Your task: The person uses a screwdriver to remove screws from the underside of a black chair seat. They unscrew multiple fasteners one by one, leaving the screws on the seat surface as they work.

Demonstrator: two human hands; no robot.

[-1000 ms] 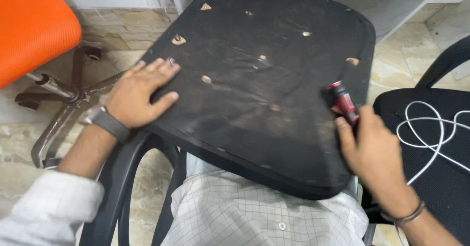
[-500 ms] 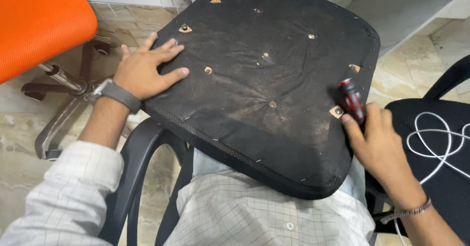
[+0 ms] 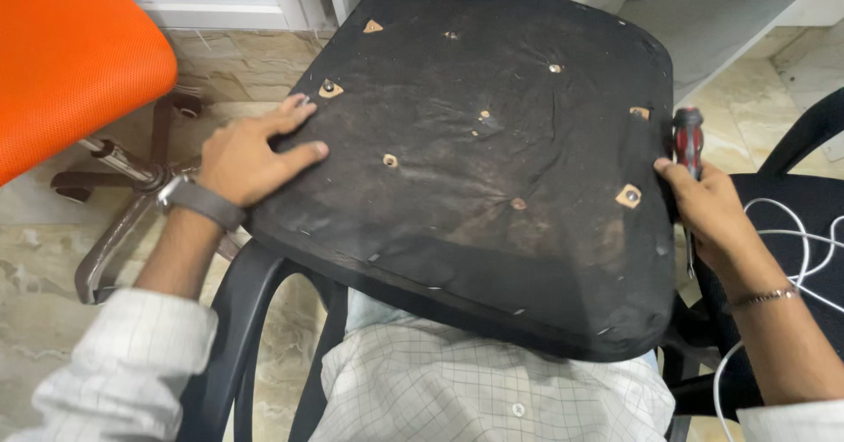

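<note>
Black seat pad (image 3: 492, 187) lies upside down on lap, over checked shirt (image 3: 457, 389). Right hand (image 3: 712, 209) at pad's right edge, fingers wrapped round red-and-black screwdriver (image 3: 687, 148). Left hand (image 3: 251, 156) flat, fingers spread, pressing pad's left edge. Orange chair (image 3: 70, 64) far left. White cable (image 3: 791, 240) on black chair, right.

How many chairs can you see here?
3, perhaps more out of frame: an orange chair at far left, a black chair with a white cable at right, and the black-armed chair the person sits in.
</note>
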